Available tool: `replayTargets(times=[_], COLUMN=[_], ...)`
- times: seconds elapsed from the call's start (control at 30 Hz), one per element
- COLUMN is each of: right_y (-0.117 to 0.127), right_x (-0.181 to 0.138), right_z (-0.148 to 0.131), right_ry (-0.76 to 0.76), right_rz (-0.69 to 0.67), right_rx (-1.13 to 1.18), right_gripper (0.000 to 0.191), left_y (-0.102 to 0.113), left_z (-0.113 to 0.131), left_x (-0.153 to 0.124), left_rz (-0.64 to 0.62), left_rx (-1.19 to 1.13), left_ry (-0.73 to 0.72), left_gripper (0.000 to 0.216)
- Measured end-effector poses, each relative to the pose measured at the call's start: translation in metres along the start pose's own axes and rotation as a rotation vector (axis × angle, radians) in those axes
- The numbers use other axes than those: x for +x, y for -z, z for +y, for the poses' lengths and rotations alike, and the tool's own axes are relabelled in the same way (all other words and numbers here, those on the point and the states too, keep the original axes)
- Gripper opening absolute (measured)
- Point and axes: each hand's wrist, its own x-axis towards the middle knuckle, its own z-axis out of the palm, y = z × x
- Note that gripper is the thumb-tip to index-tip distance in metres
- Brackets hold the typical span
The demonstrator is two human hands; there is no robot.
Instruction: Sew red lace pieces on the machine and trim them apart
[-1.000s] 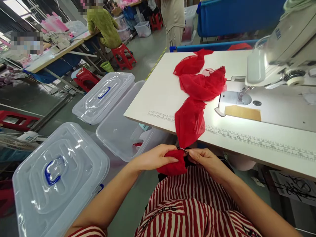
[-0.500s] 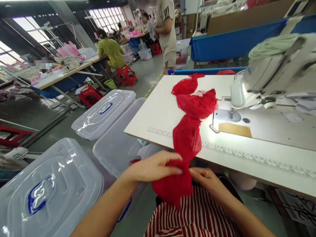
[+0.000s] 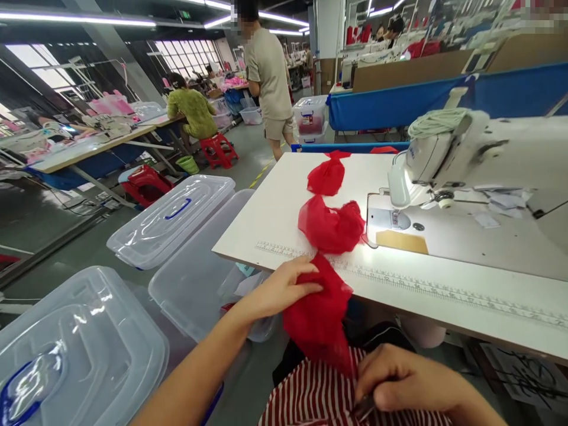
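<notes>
A strip of sheer red fabric (image 3: 317, 319) hangs from the table's front edge down over my lap. My left hand (image 3: 290, 287) grips it near the edge, thumb and fingers on the cloth. Over the striped cloth on my lap, my right hand (image 3: 399, 378) is closed around a small dark metal tool (image 3: 366, 407); most of it is hidden, so its kind is unclear. Further bunched red pieces, a middle one (image 3: 332, 225) and a far one (image 3: 327, 176), lie on the white table, left of the sewing machine (image 3: 435, 160).
A printed ruler (image 3: 399, 281) runs along the table's front. Paper scraps (image 3: 506, 204) lie under the machine arm. To my left stand an uncovered clear plastic bin (image 3: 195, 266) and lidded ones, such as the nearest (image 3: 89, 331). A person (image 3: 268, 77) stands in the aisle beyond.
My right hand has left the red fabric, moved down toward my lap and now holds a small dark tool. The red pieces have shifted toward me. The standing person has moved left.
</notes>
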Motion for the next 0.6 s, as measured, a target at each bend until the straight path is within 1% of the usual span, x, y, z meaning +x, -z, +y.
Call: replayTargets(times=[0.03,0.07,0.13,0.17,0.2,0.3,0.33,0.4,0.43,0.47,0.5,0.53,0.57,0.6], right_y=[0.001,0.001,0.000,-0.001,0.000,0.014,0.022,0.036,0.040,0.041,0.038,0.032,0.024,0.014], right_x=[-0.001,0.000,0.010,0.018,0.028,0.060,0.069,0.082,0.085,0.085,0.082,0.078,0.072,0.066], right_z=[-0.002,-0.004,-0.011,-0.016,-0.024,-0.048,-0.055,-0.065,-0.068,-0.069,-0.067,-0.063,-0.057,-0.049], right_ry=[0.022,0.040,0.061,0.068,0.076,0.113,0.134,0.261,0.321,0.368,0.398,0.409,0.396,0.362], right_rz=[0.026,0.092,0.284,0.364,0.412,0.415,0.448,0.693,0.806,0.889,0.933,0.936,0.908,0.848], right_rx=[0.062,0.117,0.148,0.101,0.018,-0.293,-0.370,-0.461,-0.462,-0.454,-0.440,-0.428,-0.415,-0.385], right_gripper=[0.057,0.055,0.050,0.048,0.046,0.044,0.043,0.039,0.036,0.034,0.033,0.032,0.032,0.033], left_y=[-0.001,-0.002,-0.007,-0.010,-0.012,-0.019,-0.021,-0.024,-0.026,-0.029,-0.032,-0.035,-0.038,-0.040], left_z=[-0.002,-0.005,-0.010,-0.013,-0.015,-0.018,-0.018,-0.018,-0.019,-0.021,-0.024,-0.027,-0.031,-0.034], left_x=[-0.015,-0.027,-0.045,-0.051,-0.056,-0.065,-0.067,-0.070,-0.071,-0.072,-0.073,-0.073,-0.074,-0.074], left_rz=[-0.008,-0.003,0.013,0.012,-0.001,-0.038,-0.041,-0.016,0.025,0.072,0.112,0.136,0.147,0.142], left_rx=[-0.062,-0.106,-0.190,-0.232,-0.280,-0.409,-0.431,-0.444,-0.430,-0.422,-0.427,-0.438,-0.445,-0.442], left_ry=[0.041,0.090,0.164,0.187,0.201,0.209,0.209,0.223,0.237,0.257,0.283,0.306,0.321,0.325], left_gripper=[0.018,0.017,0.016,0.016,0.016,0.014,0.014,0.013,0.012,0.013,0.018,0.028,0.041,0.050])
